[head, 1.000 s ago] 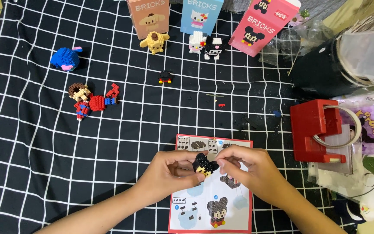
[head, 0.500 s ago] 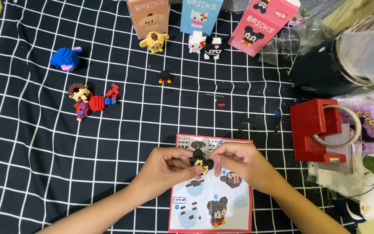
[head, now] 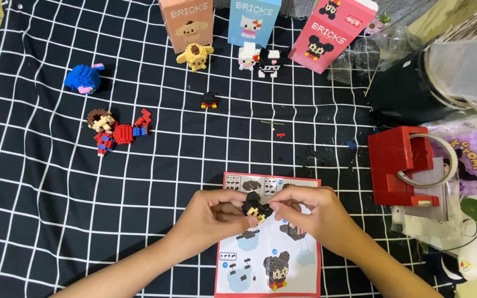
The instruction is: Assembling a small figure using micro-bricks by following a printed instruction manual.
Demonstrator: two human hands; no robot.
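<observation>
I see both hands pinched together on one small black brick figure (head: 257,208), left hand (head: 213,215) and right hand (head: 310,212) gripping opposite sides, held just above the instruction sheet (head: 269,259), checked black cloth (head: 56,209) beneath, red tape dispenser (head: 401,165) nearby

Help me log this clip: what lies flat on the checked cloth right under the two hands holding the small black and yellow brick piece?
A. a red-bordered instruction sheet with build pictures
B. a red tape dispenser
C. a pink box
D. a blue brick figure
A: the left hand and right hand pinch the brick piece directly above the instruction sheet; the tape dispenser sits off to the right.
</observation>
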